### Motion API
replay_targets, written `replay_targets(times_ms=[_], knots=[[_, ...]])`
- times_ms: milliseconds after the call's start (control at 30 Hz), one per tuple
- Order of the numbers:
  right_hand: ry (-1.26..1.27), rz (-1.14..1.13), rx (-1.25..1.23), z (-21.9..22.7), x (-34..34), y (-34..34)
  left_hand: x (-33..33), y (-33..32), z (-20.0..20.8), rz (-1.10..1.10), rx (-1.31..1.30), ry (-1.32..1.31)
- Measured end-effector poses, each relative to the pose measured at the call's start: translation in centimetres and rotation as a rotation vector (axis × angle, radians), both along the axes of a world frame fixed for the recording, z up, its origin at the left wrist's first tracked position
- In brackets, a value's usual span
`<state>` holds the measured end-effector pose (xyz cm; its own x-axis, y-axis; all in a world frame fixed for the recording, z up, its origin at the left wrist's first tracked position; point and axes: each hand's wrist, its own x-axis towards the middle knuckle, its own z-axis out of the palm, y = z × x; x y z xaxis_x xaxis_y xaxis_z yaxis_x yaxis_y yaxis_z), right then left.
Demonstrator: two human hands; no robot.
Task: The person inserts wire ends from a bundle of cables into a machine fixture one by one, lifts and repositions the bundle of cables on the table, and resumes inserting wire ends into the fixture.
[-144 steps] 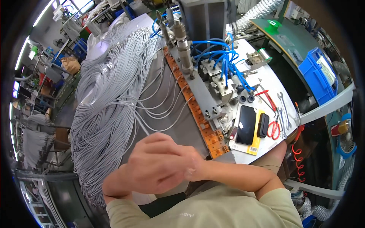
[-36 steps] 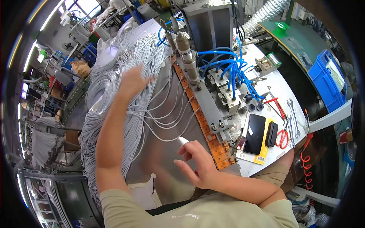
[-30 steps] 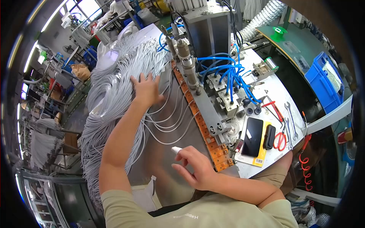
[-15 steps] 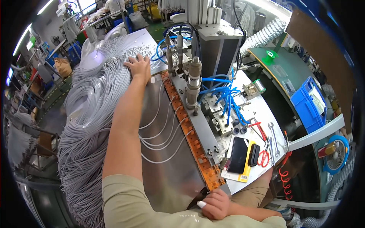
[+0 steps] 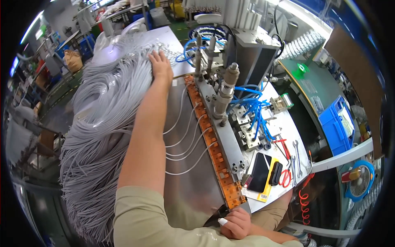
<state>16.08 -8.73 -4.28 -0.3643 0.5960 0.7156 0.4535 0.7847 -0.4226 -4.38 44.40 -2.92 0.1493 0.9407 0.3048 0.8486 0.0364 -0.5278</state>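
Note:
A large bundle of thin grey cables (image 5: 88, 152) lies along the left side, its far ends gathered near the back. My left hand (image 5: 161, 68) rests over those far ends with its fingers stretched and a little apart; whether any cable is under the fingertips is hidden. Several single cables run from beneath my left forearm across a metal plate (image 5: 185, 187) into an orange slotted strip (image 5: 215, 155). Close to the strip's near end is my right hand (image 5: 235, 223), fingers curled in, a white wrap on one digit. What it holds, if anything, cannot be seen.
A metal fixture with upright cylinders (image 5: 225, 88) and blue air tubes (image 5: 257, 109) stands right of the strip. A phone (image 5: 259, 173), red-handled scissors (image 5: 285, 178) and wrenches (image 5: 298, 154) lie beside it. Farther right are a blue crate (image 5: 335, 121) and a fan (image 5: 360, 181).
The view has shifted, so the bench sits farther right in the picture. My left hand's fingers look straighter over the cable ends; my right hand keeps its place by the strip.

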Motion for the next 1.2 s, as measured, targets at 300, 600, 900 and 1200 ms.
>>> replay_targets(times_ms=[300,600,900,1200], knots=[[-0.009,0.001,-0.004,0.2,0.0,-0.4,-14.2,1.9,12.1,-0.303,-0.104,-0.569],[-0.027,0.01,0.013,0.0,-0.2,-0.5,-32.9,-4.6,4.9,0.405,-0.627,-0.876],[-0.029,-0.023,0.013,-0.2,0.1,-0.1,-31.5,-2.9,2.8,0.408,-0.506,-1.42],[0.045,0.034,0.04,-0.7,-0.3,-0.5,-36.5,-11.7,10.6,0.053,0.913,-2.328]])
